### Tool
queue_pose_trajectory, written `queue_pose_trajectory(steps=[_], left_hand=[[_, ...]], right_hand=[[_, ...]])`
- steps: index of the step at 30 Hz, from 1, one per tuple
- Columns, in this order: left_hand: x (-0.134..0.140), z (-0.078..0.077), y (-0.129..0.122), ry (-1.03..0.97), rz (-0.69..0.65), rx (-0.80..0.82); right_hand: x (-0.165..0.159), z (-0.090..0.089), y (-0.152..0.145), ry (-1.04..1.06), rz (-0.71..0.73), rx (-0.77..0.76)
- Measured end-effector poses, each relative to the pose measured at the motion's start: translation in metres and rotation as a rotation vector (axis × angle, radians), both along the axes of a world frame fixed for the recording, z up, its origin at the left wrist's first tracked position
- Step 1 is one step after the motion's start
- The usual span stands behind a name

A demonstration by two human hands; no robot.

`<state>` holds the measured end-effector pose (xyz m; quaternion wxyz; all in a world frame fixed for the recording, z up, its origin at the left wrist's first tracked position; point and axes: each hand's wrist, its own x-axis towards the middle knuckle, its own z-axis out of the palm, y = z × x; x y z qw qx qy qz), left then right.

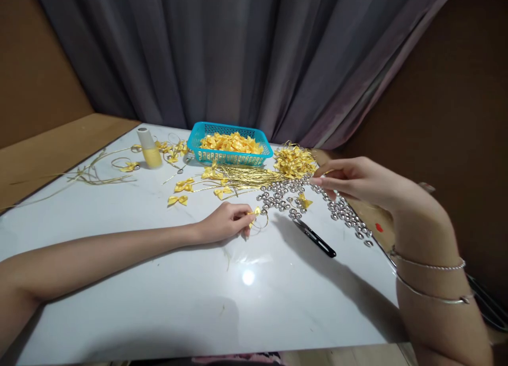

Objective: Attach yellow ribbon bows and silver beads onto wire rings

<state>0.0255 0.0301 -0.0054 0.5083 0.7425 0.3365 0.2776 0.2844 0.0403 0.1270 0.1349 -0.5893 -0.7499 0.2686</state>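
1. Left hand (230,222) pinches a yellow bow (257,211) with a gold loop (268,219), above the table (159,286).
2. Right hand (353,180), well apart, hangs near silver beads (273,199); whether it grips anything, I cannot tell.

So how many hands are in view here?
2: the left hand, holding a yellow bow in front of the basket, and the right hand, by the silver beads. No other hands show.

One blue basket (230,158) by the far edge of the surface (178,302), one bottle (151,150) toward its far left corner, one snips (315,239) nearer the right! One left hand (230,221), one right hand (359,178); yellow bows (232,142), silver beads (347,213) past counting!
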Motion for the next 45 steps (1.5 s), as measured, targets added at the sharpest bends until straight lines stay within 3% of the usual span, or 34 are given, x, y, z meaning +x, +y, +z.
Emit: queue_pose_trajectory(steps=[2, 5, 7, 10, 12, 14, 19, 22, 27, 30, 33, 41, 45], left_hand=[[0.0, 0.0, 0.0, -0.006, -0.001, -0.03], [0.001, 0.001, 0.001, -0.026, -0.012, -0.072], [0.001, 0.0, 0.002, -0.041, -0.023, -0.08], [0.0, -0.001, 0.003, -0.046, -0.03, -0.058], [-0.001, -0.002, 0.003, -0.044, -0.029, -0.047], [-0.001, -0.002, 0.003, -0.047, -0.03, -0.043], [-0.001, -0.003, 0.004, -0.044, -0.036, -0.038], [-0.002, -0.004, 0.005, -0.04, -0.053, -0.062], [-0.003, -0.003, 0.005, -0.046, -0.121, -0.1], [-0.003, -0.001, 0.005, -0.057, -0.161, -0.123], [-0.004, 0.001, 0.006, -0.075, -0.19, -0.138], [-0.007, 0.002, 0.006, -0.053, -0.215, -0.109], [-0.007, 0.002, 0.006, -0.08, -0.216, -0.099]], right_hand=[[0.006, -0.008, 0.01, -0.241, 0.008, 0.012], [0.0, -0.027, 0.018, -0.329, 0.129, 0.023], [-0.014, -0.041, 0.019, -0.18, 0.254, -0.01], [-0.038, -0.062, 0.016, 0.146, 0.442, -0.289], [-0.048, -0.072, 0.015, 0.228, 0.457, -0.439], [-0.052, -0.078, 0.015, 0.213, 0.436, -0.48], [-0.049, -0.072, 0.016, -0.012, 0.466, -0.302], [-0.048, -0.066, 0.014, -0.013, 0.531, -0.204], [-0.054, -0.067, 0.008, 0.024, 0.506, 0.051], [-0.058, -0.068, 0.005, 0.032, 0.488, 0.112], [-0.062, -0.067, 0.003, 0.088, 0.444, 0.031], [-0.065, -0.071, 0.001, 0.381, 0.236, -0.392], [-0.065, -0.074, 0.003, 0.516, 0.167, -0.469]])
